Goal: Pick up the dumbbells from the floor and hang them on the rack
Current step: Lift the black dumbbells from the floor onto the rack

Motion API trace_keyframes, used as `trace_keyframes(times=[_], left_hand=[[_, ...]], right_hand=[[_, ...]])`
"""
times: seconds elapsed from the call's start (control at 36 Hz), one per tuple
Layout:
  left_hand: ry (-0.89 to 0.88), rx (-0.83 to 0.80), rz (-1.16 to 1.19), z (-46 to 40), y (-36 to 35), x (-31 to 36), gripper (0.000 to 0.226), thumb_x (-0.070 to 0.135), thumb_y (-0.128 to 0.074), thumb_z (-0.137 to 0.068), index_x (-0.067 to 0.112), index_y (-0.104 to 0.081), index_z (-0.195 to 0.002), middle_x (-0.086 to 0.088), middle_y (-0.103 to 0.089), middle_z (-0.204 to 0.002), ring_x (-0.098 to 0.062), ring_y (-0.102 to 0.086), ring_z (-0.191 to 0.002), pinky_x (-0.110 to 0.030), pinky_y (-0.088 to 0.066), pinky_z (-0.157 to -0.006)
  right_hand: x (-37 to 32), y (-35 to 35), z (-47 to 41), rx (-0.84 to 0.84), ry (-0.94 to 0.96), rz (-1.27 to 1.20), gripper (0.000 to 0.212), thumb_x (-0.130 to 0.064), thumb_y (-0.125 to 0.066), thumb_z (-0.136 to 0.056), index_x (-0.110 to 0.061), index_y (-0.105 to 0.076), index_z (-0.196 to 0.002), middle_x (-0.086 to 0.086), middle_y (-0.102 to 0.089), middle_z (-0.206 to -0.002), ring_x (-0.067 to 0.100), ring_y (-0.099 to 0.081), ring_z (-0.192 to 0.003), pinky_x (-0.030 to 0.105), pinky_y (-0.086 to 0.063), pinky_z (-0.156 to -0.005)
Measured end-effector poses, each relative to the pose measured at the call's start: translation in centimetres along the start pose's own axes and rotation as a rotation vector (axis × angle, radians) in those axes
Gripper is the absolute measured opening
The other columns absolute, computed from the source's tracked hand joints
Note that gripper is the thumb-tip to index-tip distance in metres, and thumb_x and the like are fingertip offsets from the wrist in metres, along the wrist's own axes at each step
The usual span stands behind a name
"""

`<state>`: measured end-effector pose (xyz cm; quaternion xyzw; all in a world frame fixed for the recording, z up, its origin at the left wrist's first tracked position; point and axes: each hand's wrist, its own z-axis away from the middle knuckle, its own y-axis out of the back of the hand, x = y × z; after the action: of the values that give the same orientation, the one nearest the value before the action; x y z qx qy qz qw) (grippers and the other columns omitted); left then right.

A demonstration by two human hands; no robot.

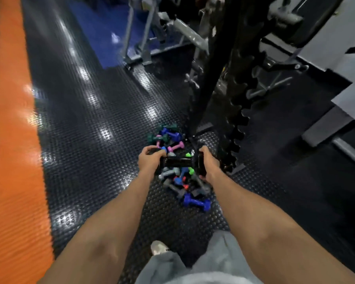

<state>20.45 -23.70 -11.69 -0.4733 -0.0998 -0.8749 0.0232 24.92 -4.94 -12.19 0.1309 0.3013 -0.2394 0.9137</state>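
The tall black rack [219, 83] rises at the right, its top cut off and its toothed pegs blurred. At its foot a pile of small coloured dumbbells [178, 160] lies on the studded floor [86, 124], partly hidden behind a black dumbbell [177, 161] held level over the pile. Both arms reach forward; left hand [149, 161] and right hand [208, 163] each grip one end, fingers curled.
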Motion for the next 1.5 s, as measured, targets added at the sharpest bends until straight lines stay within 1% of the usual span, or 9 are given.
trace_keyframes(times=[0.11,0.33,0.53,0.64,0.72,0.81,1.0,1.08,1.5], left_hand=[[0.005,-0.006,0.023,-2.7,3.7,2.3,0.027,0.011,-0.082,-0.069,0.024,-0.066,-0.088,-0.011,-0.070,-0.111,-0.032,-0.067,-0.101,-0.047,-0.058,-0.087],[0.052,-0.010,0.047,-10.4,7.7,5.7,0.029,0.011,-0.083,-0.066,0.024,-0.067,-0.086,-0.013,-0.072,-0.108,-0.033,-0.069,-0.090,-0.050,-0.060,-0.077],[0.090,-0.008,0.017,-20.8,9.6,10.5,0.038,0.062,-0.081,-0.065,0.029,-0.066,-0.078,0.007,-0.066,-0.098,-0.019,-0.061,-0.095,-0.039,-0.052,-0.088],[0.086,-0.011,-0.042,-27.4,10.2,13.8,0.029,0.054,-0.080,-0.072,0.029,-0.068,-0.079,0.002,-0.066,-0.102,-0.022,-0.062,-0.096,-0.034,-0.054,-0.075],[0.075,-0.048,-0.106,-31.6,10.0,16.4,0.024,0.049,-0.080,-0.075,0.029,-0.070,-0.082,0.005,-0.065,-0.100,-0.018,-0.060,-0.089,-0.029,-0.049,-0.061],[0.079,-0.102,-0.151,-35.6,9.7,18.6,0.019,0.043,-0.080,-0.076,0.028,-0.070,-0.082,0.003,-0.067,-0.099,-0.018,-0.061,-0.087,-0.035,-0.058,-0.074],[0.062,-0.270,-0.315,-45.0,7.5,23.2,0.016,0.040,-0.080,-0.077,0.029,-0.069,-0.072,0.007,-0.063,-0.086,-0.012,-0.055,-0.076,-0.030,-0.051,-0.068],[0.031,-0.378,-0.384,-49.0,6.1,25.8,0.016,0.040,-0.078,-0.079,0.027,-0.069,-0.079,0.004,-0.063,-0.092,-0.015,-0.055,-0.079,-0.028,-0.047,-0.070],[-0.188,-0.725,-0.770,-59.6,-4.6,33.8,0.040,0.064,-0.066,-0.081,0.025,-0.061,-0.071,0.000,-0.065,-0.093,-0.022,-0.057,-0.089,-0.039,-0.047,-0.088]], right_hand=[[-1.1,-4.8,0.9,0.016,0.025,-0.027,0.039,-0.054,-0.069,-0.073,-0.016,-0.063,-0.079,0.009,-0.067,-0.089,0.025,-0.066,-0.075,0.034,-0.055,-0.060],[-4.7,-12.9,-0.4,-0.025,-0.019,0.004,0.048,-0.059,-0.065,-0.065,-0.016,-0.068,-0.089,0.008,-0.069,-0.094,0.023,-0.064,-0.078,0.030,-0.051,-0.058],[-9.7,-21.9,-4.8,0.013,-0.022,-0.054,0.069,-0.062,-0.064,-0.067,-0.012,-0.064,-0.115,0.010,-0.065,-0.113,0.024,-0.065,-0.091,0.030,-0.046,-0.058],[-12.8,-26.5,-7.0,0.057,-0.049,-0.107,0.062,-0.060,-0.066,-0.069,-0.010,-0.063,-0.106,0.009,-0.063,-0.109,0.018,-0.063,-0.066,0.026,-0.047,-0.046],[-14.9,-29.1,-8.4,0.064,-0.076,-0.157,0.068,-0.059,-0.067,-0.065,-0.011,-0.062,-0.113,0.009,-0.059,-0.117,0.021,-0.061,-0.076,0.025,-0.048,-0.039],[-16.5,-31.8,-9.8,0.096,-0.119,-0.248,0.075,-0.061,-0.068,-0.061,-0.011,-0.063,-0.116,0.009,-0.057,-0.123,0.024,-0.063,-0.086,0.028,-0.049,-0.036],[-19.9,-37.6,-12.8,0.218,-0.157,-0.486,0.078,-0.062,-0.069,-0.067,-0.010,-0.060,-0.124,0.012,-0.062,-0.125,0.030,-0.067,-0.088,0.034,-0.055,-0.045],[-21.3,-40.5,-14.2,0.302,-0.165,-0.556,0.072,-0.060,-0.067,-0.070,-0.009,-0.062,-0.120,0.013,-0.064,-0.123,0.030,-0.066,-0.100,0.046,-0.061,-0.072],[-27.5,-46.0,-20.4,0.550,-0.215,-0.953,0.083,-0.067,-0.061,-0.059,-0.015,-0.059,-0.123,0.008,-0.063,-0.119,0.028,-0.062,-0.102,0.037,-0.058,-0.069]])
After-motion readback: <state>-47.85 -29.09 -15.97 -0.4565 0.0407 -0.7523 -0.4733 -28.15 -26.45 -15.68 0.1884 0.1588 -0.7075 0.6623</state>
